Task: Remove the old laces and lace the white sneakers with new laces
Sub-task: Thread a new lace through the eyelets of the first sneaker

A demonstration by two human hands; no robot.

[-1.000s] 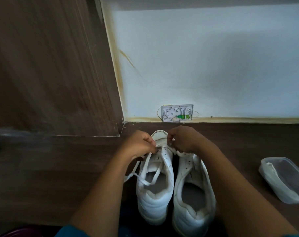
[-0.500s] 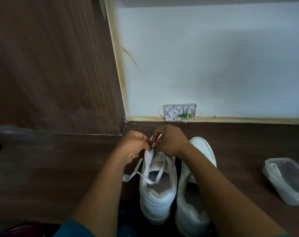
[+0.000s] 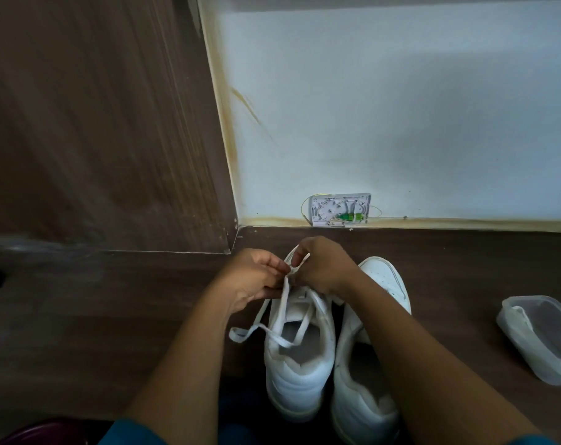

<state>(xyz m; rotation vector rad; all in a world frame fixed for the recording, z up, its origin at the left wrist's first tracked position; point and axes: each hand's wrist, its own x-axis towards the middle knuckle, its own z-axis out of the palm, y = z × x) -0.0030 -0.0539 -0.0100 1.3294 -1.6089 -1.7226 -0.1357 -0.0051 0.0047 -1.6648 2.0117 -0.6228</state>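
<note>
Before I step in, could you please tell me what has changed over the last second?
The right hand slid left off the right sneaker, uncovering its toe, and met the left hand above the left sneaker; both pinch the lace there. Sneakers and container stayed put.

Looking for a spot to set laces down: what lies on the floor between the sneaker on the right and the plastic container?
Nothing. In the head view, bare dark floor runs from the sneaker on the right to the plastic container.
</note>
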